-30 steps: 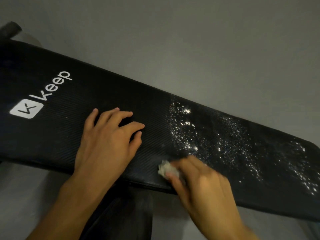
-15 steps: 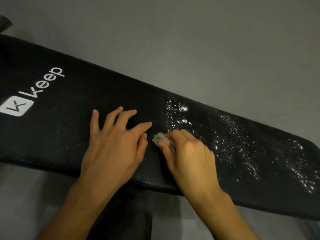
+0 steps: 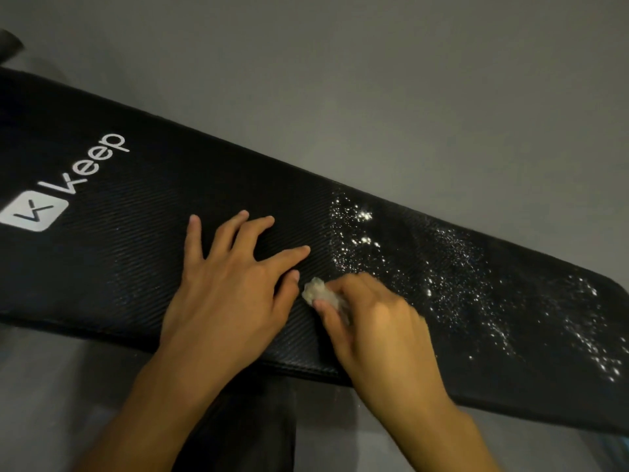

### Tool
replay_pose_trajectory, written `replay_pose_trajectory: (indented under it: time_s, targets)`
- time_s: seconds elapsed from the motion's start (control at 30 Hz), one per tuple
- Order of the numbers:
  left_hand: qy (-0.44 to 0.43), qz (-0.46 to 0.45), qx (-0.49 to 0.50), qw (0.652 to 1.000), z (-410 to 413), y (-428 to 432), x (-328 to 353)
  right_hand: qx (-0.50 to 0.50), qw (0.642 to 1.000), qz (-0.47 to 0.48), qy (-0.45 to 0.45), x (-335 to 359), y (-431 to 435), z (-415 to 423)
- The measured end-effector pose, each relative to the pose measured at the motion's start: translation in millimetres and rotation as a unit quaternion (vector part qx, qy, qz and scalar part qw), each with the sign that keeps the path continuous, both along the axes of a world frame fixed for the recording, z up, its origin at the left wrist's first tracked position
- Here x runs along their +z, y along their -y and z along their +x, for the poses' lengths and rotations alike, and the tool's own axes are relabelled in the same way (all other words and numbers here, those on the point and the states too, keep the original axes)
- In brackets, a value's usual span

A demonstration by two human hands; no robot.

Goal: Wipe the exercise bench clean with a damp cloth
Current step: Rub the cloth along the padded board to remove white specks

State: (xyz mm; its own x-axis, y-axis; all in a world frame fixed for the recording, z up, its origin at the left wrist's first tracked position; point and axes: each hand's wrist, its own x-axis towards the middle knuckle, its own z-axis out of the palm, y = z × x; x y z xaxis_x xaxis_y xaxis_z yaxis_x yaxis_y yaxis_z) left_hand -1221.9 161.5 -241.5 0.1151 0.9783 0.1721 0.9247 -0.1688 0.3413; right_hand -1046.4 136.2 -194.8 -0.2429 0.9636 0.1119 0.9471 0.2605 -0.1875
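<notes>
A long black padded exercise bench [image 3: 136, 253] with a white "Keep" logo runs from upper left to lower right. White specks [image 3: 452, 267] are scattered over its right half. My left hand [image 3: 231, 294] lies flat on the pad's middle with its fingers spread. Just to its right, my right hand [image 3: 371, 321] grips a small crumpled whitish cloth [image 3: 318, 291] and presses it onto the pad near the left end of the specks. Most of the cloth is hidden under my fingers.
A grey floor [image 3: 374, 90] surrounds the bench. A dark support of the bench [image 3: 245, 430] stands under the pad's near edge between my forearms. A dark object [image 3: 8, 42] shows at the upper left corner.
My right hand slid the cloth from the pad's near edge up to the middle, then a little back toward me. My left hand stayed on the pad with its fingers spreading wider.
</notes>
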Motion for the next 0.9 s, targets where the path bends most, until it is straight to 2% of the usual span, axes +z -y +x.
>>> replay_pose_trajectory:
  time_s: [0.07,0.3,0.47,0.7,0.83,0.9]
  targets:
    - [0.002,0.0,0.001,1.0,0,0,-1,0.007,1.0,-0.021,-0.006,4,12,3]
    - [-0.003,0.001,0.003,1.0,0,0,-1,0.002,1.0,0.013,0.011,3,-17,-2]
    - [0.001,0.006,0.005,1.0,-1,0,-3,0.012,0.999,-0.027,-0.012,5,9,8]
    - [0.003,0.0,0.002,1.0,-1,-1,-3,-0.009,1.0,0.019,-0.012,-1,-15,2]
    - [0.008,0.003,0.004,1.0,0,0,-2,0.022,0.999,-0.037,-0.021,4,8,10]
    - [0.006,0.004,0.007,1.0,0,0,-3,0.013,0.999,-0.034,-0.018,5,0,11]
